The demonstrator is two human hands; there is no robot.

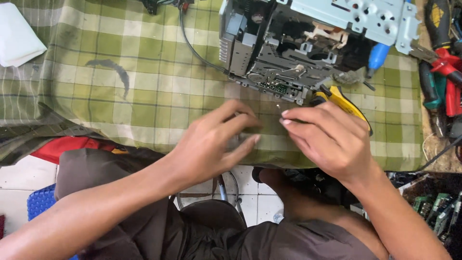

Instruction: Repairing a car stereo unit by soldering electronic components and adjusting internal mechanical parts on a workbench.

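Working posture: sitting at the bench edge, the person brings both hands together over the checked green cloth (144, 96), just in front of the opened metal chassis (298, 53), which serves as the landmark here.
Left hand: the left hand (216, 144) lies in front of the chassis and to its left, fingers loosely spread and curled toward the other hand; it seems to steady something small against the cloth, though nothing can be made out inside it.
Right hand: the right hand (327, 139) sits directly in front of the chassis, fingertips pinched narrow; what they pinch is too small to name, perhaps a thin pin or a screw.
Yellow-handled tool: the yellow-handled tool (344, 103) lies between the chassis and the right hand, partly hidden under that hand, probably kept close for quick use.
Chassis: it rests on the cloth with its open side turned toward the person, so the inner parts and a small green board face the hands.
Cable: a dark cable (192, 45) runs off the chassis's left side across the cloth.
Blue-handled driver: the blue-handled driver (378, 58) lies beside the chassis on its right.
Hand tools: red and green-handled tools (445, 77) are heaped well to the right of the chassis, off the working patch.
White cloth: a folded white cloth (19, 36) lies far to the left of the chassis.
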